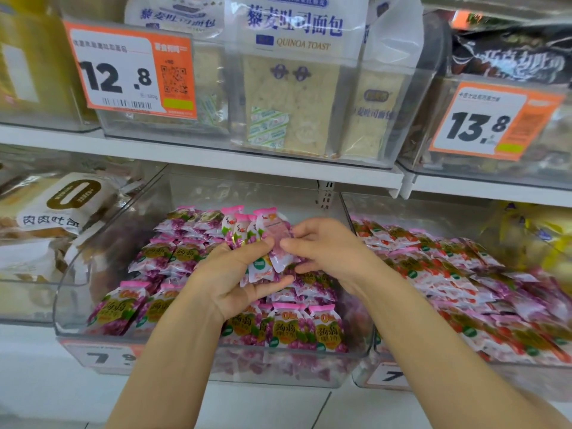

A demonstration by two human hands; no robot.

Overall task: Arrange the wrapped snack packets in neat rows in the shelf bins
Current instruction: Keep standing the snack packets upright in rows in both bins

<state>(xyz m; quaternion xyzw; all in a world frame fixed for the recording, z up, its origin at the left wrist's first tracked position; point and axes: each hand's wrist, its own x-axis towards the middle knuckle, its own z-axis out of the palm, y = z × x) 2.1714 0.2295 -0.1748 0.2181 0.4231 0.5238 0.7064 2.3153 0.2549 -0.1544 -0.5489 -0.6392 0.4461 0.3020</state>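
Several packets (pixel 244 226) sit fanned in my left hand's (pixel 229 283) curled grip above the bin (pixel 66 308); my right hand (pixel 325 246) pinches the front packet (pixel 280 243).

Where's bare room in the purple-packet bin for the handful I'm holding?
Bare strip inside the clear bin along its left wall, beside the purple packets; also its back right corner. The middle rows and the neighbouring red packets are packed tight.
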